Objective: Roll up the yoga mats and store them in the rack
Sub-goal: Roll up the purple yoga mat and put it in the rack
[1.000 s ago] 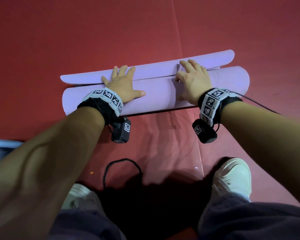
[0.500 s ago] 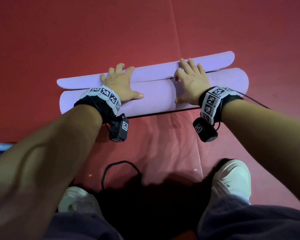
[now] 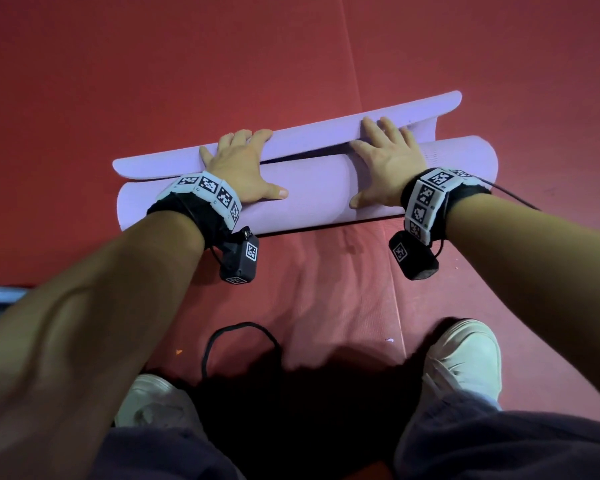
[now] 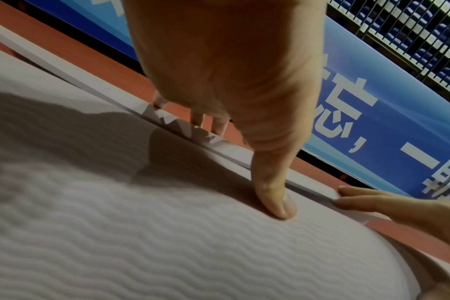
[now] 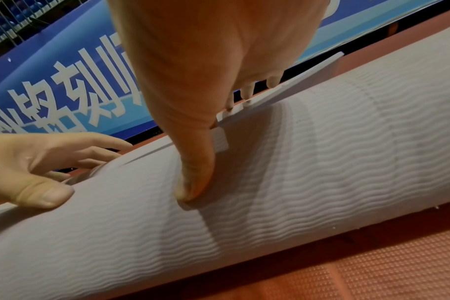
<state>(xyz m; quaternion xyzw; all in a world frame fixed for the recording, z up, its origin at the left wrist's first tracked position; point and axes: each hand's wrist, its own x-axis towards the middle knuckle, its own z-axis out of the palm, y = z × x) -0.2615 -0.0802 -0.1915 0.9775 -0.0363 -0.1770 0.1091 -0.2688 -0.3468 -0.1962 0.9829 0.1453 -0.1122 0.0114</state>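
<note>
Yoga mat (image 3: pixel 312 199), lilac, lies almost fully rolled across the red floor (image 3: pixel 187 81) in front of my feet, with only its last flap (image 3: pixel 291 140) left loose along the roll's far side. I have both hands flat on it. My left hand (image 3: pixel 239 168) presses the top of the roll, its fingers reaching over onto the flap and the thumb (image 4: pixel 272 194) laid straight on the ribbed surface. My right hand (image 3: pixel 388 164) does the same toward the other end, fingers stretched across the flap's edge, thumb (image 5: pixel 195 178) pressed into the roll. Neither grip is clenched round anything; both are spread and released, pushing rather than holding.

I judge that spacing to be deliberate: hands set apart along the roll keep both ends turning evenly, so it does not go cone-shaped. Flat palms also keep the roll from springing open while the fingers draw the flap in. At the right end the flap stands lifted clear of the roll, while at the left end it lies low, so I would expect the right side to need more pressing down.

A black cable loop (image 3: pixel 239 341) lies on the floor between my shoes. No rack appears beside the mat, so storing has yet to be done.
</note>
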